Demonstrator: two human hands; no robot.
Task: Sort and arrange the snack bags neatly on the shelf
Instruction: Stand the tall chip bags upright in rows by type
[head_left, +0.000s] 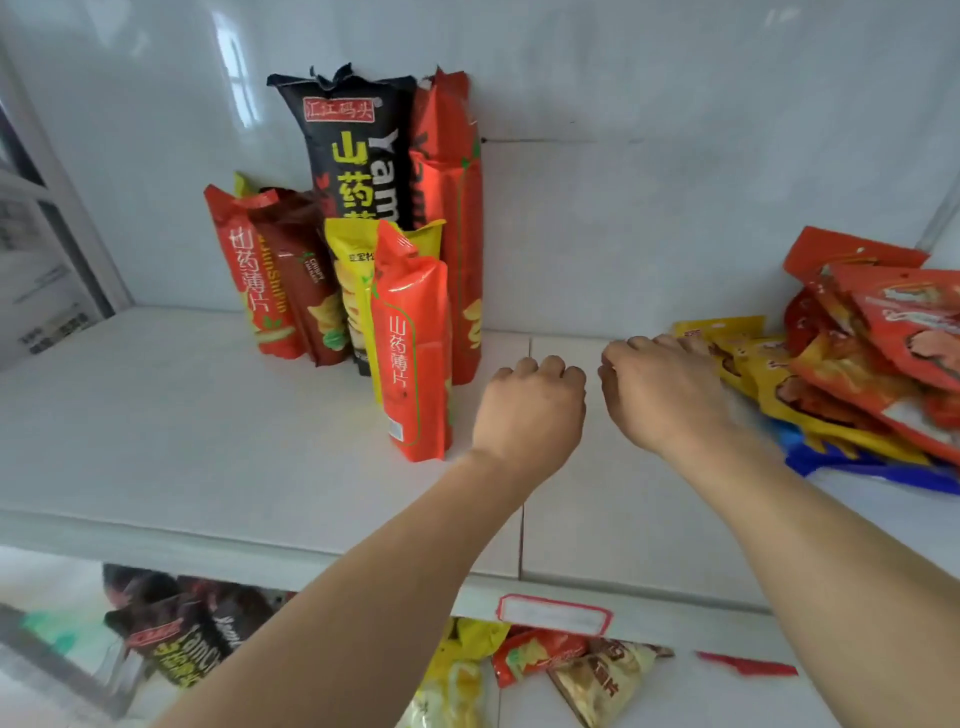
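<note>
Both hands empty, left hand (527, 402) loosely curled mid-shelf, right hand (662, 387) at the flat pile (852, 364) on the shelf (208, 441); I'd pinch one yellow bag (719, 328), stand it beside the upright bags (410, 338).

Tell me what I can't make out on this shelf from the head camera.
- Flat bag pile: cut off by the right edge.
- Black yam bag: lower half hidden by shorter bags in front.
- Right hand, left hand: fingertips hidden behind the knuckles.
- Lower-shelf bags: blurred, partly behind the forearm.

both hands (530, 405) (660, 389) hover over shelf (208, 467) between standing bags (415, 343) and pile (857, 364).
</note>
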